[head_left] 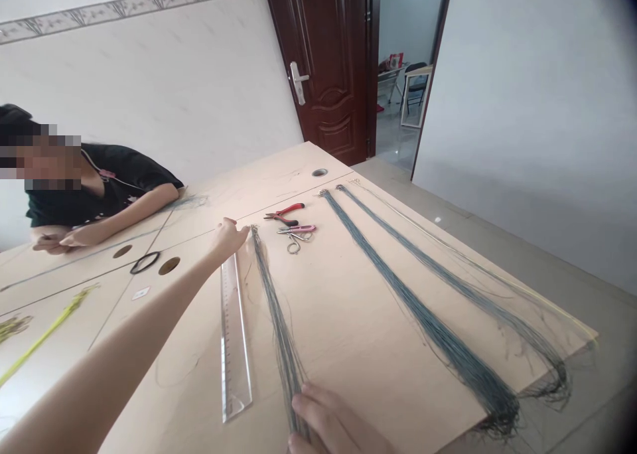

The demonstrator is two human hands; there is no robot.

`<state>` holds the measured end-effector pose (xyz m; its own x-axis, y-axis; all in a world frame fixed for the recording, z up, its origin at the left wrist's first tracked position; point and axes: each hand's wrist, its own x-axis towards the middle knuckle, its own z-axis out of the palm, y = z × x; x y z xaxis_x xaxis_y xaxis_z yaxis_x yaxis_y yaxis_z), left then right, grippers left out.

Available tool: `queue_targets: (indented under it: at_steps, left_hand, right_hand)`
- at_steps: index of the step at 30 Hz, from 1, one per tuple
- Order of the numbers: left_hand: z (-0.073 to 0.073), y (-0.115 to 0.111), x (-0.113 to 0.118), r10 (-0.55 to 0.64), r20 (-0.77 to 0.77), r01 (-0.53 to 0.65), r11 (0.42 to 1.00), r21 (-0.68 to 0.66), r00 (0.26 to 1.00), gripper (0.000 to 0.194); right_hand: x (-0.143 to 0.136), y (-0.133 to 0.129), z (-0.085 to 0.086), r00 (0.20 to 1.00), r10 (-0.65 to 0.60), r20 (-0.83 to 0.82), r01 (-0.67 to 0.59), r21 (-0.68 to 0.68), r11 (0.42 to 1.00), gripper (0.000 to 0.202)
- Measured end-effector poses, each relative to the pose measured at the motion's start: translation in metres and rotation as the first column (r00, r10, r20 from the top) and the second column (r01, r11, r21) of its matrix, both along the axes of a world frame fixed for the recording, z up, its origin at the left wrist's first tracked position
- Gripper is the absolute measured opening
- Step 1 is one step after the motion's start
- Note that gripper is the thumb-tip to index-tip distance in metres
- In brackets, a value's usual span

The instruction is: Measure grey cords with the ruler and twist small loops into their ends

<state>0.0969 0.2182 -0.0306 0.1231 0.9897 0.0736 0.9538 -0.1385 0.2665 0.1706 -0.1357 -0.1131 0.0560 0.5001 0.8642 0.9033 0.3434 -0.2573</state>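
Observation:
My left hand (231,239) reaches across the table to the far end of a thin bundle of grey-green cords (275,302). Its fingers are closed, with the tips at small metal ends on the cords. My right hand (334,422), partly cut off by the lower frame edge, has its fingers curled over the near part of the same bundle. To the left of the bundle lies a clear ruler (233,348). Beyond it are red-handled pliers (287,214) and small scissors (297,237) with a pink-handled tool (301,229) close by.
At right lie a thick cord bundle (398,285), a thinner bundle (438,271) and pale yellow cords (478,268), their ends over the table edge. Yellow cords (47,341) and a black ring (144,263) are at left. A person (119,182) sits across the table (378,374).

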Motion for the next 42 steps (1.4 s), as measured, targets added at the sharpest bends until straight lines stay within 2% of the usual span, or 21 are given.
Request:
queue_targets:
  at_steps: [4, 7, 9, 12, 14, 17, 19, 22, 24, 26, 29, 33, 36, 40, 42]
  left_hand:
    - [-0.002, -0.007, 0.007, -0.022, -0.136, 0.015, 0.999, -0.052, 0.990, 0.043]
    - [-0.006, -0.006, 0.018, -0.067, -0.190, 0.057, 0.997, -0.055, 0.979, 0.041]
    - [-0.007, -0.004, 0.023, -0.096, -0.204, 0.087, 0.995, -0.056, 0.974, 0.039]
    - [-0.009, -0.005, 0.026, -0.140, -0.203, 0.137, 0.990, -0.027, 0.969, 0.036]
    - [-0.010, -0.010, 0.025, -0.170, -0.194, 0.174, 0.985, 0.001, 0.966, 0.036]
    - [-0.012, -0.020, 0.019, -0.233, -0.181, 0.243, 0.969, 0.039, 0.956, 0.035]
    - [-0.014, -0.025, 0.015, -0.292, -0.180, 0.307, 0.950, 0.062, 0.939, 0.036]
    - [-0.019, -0.031, 0.008, -0.391, -0.193, 0.413, 0.907, 0.089, 0.900, 0.036]
    - [-0.024, -0.032, 0.004, -0.446, -0.203, 0.472, 0.875, 0.103, 0.872, 0.034]
    - [-0.029, -0.032, 0.001, -0.483, -0.208, 0.512, 0.850, 0.120, 0.851, 0.032]
    - [-0.035, -0.031, -0.001, -0.504, -0.200, 0.534, 0.832, 0.148, 0.840, 0.032]
    - [-0.037, -0.033, -0.002, -0.498, -0.174, 0.524, 0.834, 0.173, 0.850, 0.033]
    - [-0.036, -0.036, -0.001, -0.486, -0.159, 0.510, 0.841, 0.182, 0.859, 0.034]
    - [-0.037, -0.038, 0.000, -0.478, -0.151, 0.499, 0.847, 0.180, 0.865, 0.032]
    - [-0.039, -0.037, 0.000, -0.477, -0.145, 0.497, 0.849, 0.179, 0.867, 0.031]
  right_hand:
    - [0.000, -0.005, 0.003, 0.999, -0.027, 0.019, 0.027, -0.025, 0.999, 0.012]
    - [0.005, -0.011, 0.004, 0.997, 0.070, 0.041, -0.062, -0.169, 0.984, 0.013]
    - [0.014, -0.015, 0.012, 0.987, 0.163, -0.009, -0.157, -0.316, 0.936, 0.017]
    - [0.031, -0.013, 0.039, 0.959, 0.283, -0.012, -0.260, -0.435, 0.862, 0.030]
    - [0.038, -0.002, 0.064, 0.927, 0.364, 0.092, -0.277, -0.485, 0.830, 0.042]
    - [0.033, 0.031, 0.092, 0.847, 0.477, 0.233, -0.250, -0.618, 0.746, 0.040]
    - [0.023, 0.058, 0.098, 0.815, 0.537, 0.218, -0.229, -0.730, 0.644, 0.042]
    - [0.010, 0.091, 0.090, 0.808, 0.545, 0.225, -0.190, -0.777, 0.601, 0.041]
    - [0.008, 0.100, 0.083, 0.811, 0.530, 0.246, -0.163, -0.776, 0.609, 0.036]
    - [0.011, 0.096, 0.082, 0.821, 0.505, 0.266, -0.130, -0.774, 0.620, 0.033]
    - [0.019, 0.077, 0.086, 0.836, 0.462, 0.296, -0.076, -0.772, 0.631, 0.032]
    - [0.025, 0.042, 0.087, 0.828, 0.442, 0.345, -0.049, -0.741, 0.669, 0.042]
    - [0.023, 0.012, 0.077, 0.828, 0.400, 0.393, -0.054, -0.654, 0.755, 0.049]
    - [0.016, -0.027, 0.060, 0.880, 0.277, 0.386, -0.094, -0.431, 0.897, 0.049]
    - [0.013, -0.044, 0.053, 0.902, 0.253, 0.351, -0.123, -0.351, 0.928, 0.055]
